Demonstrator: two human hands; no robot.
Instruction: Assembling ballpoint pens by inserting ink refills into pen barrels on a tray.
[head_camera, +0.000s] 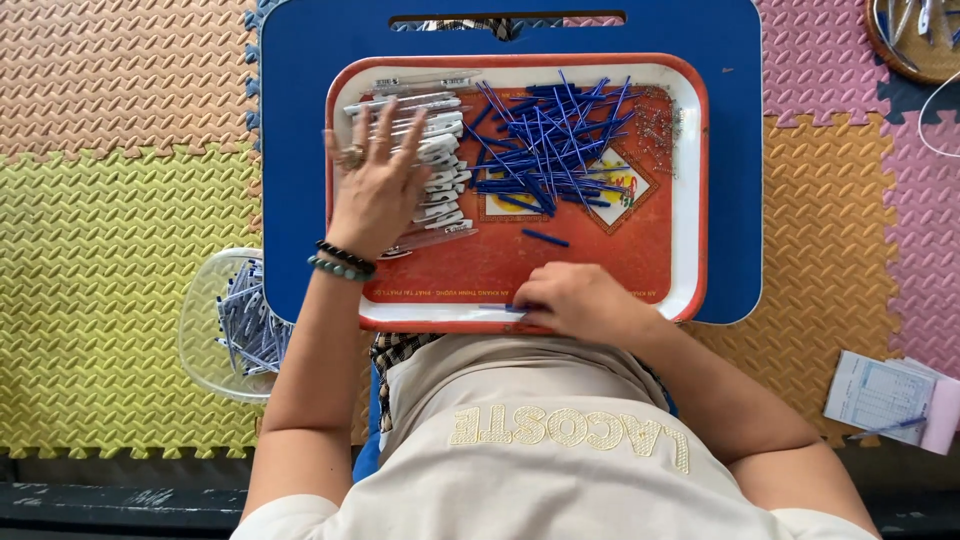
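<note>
A red tray (655, 265) with a white rim lies on a blue lap table (300, 90). Its left side holds a row of clear pen barrels (440, 165); its middle holds a heap of blue ink refills (550, 145). My left hand (375, 190), fingers spread, rests flat on the pen barrels. My right hand (575, 300) sits at the tray's near rim, fingers closed around a blue refill (500, 308) whose end sticks out to the left. One loose refill (545, 238) lies alone on the red tray floor.
A clear plastic tub (205, 320) with assembled pens stands left of my lap on coloured foam mats (110, 230). A small pile of metal springs (660, 125) is at the tray's right. Papers and a pen (885, 400) lie at right. A round basket (915, 40) sits top right.
</note>
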